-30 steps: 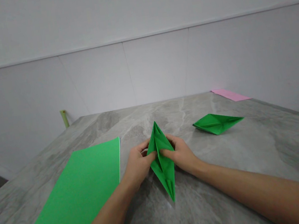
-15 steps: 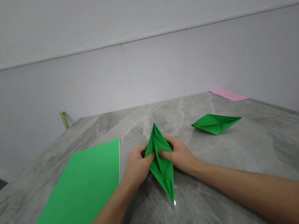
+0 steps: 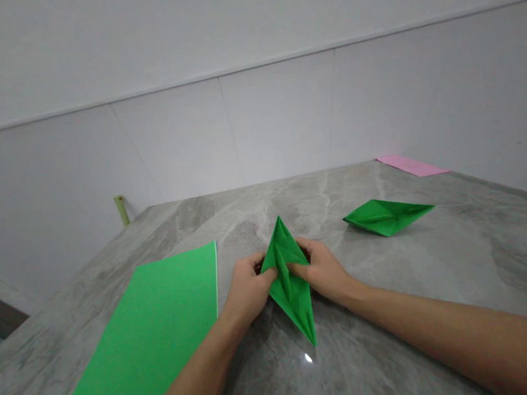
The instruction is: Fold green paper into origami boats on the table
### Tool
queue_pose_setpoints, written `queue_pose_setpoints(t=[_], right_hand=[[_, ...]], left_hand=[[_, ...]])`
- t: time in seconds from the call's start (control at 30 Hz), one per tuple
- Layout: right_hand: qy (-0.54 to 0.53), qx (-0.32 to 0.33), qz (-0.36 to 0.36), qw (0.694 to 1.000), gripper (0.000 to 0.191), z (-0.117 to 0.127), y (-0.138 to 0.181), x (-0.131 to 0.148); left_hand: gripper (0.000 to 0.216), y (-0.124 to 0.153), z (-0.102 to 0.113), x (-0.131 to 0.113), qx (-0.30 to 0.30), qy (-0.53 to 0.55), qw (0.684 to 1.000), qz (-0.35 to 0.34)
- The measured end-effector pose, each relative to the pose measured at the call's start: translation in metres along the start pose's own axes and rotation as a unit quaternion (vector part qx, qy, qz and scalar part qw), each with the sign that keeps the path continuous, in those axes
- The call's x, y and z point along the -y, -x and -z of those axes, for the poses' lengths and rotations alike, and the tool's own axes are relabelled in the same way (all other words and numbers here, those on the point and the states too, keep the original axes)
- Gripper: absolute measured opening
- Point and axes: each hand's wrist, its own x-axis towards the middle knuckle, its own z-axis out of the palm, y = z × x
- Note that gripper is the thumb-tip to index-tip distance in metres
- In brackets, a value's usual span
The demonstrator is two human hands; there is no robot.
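Between my two hands is a diamond-shaped piece of folded green paper (image 3: 289, 298), its long points facing away from me and toward me. My left hand (image 3: 249, 284) grips its left edge, thumb on the top face and fingers behind. On the opposite edge my right hand (image 3: 325, 270) pinches it the same way, the thumb pressed near the raised centre fold. Both hands' fingertips are hidden behind the paper. A second folded green paper shape (image 3: 386, 216), pointed at both ends, lies on the table to the right, touched by neither hand.
A stack of green paper sheets (image 3: 154, 324) lies on the left, partly under my left forearm. Pink paper (image 3: 413, 165) rests at the far right edge of the grey marbled table (image 3: 410, 334). Behind stands a white wall (image 3: 276, 117), with a light green strip (image 3: 121, 211) at the left.
The near point of the held paper has lifted a little and swung slightly right, and the centre fold is pressed somewhat differently. The whole view has shifted slightly. Both hands keep their grip.
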Motion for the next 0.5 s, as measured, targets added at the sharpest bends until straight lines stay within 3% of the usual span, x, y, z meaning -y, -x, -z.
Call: queue_pose_setpoints(t=[0.5], right_hand=[[-0.049, 0.015, -0.005, 0.999, 0.023, -0.0004, 0.0009, 0.0059]], left_hand=[[0.021, 0.0012, -0.003, 0.0017, 0.009, 0.1, 0.992, 0.078]])
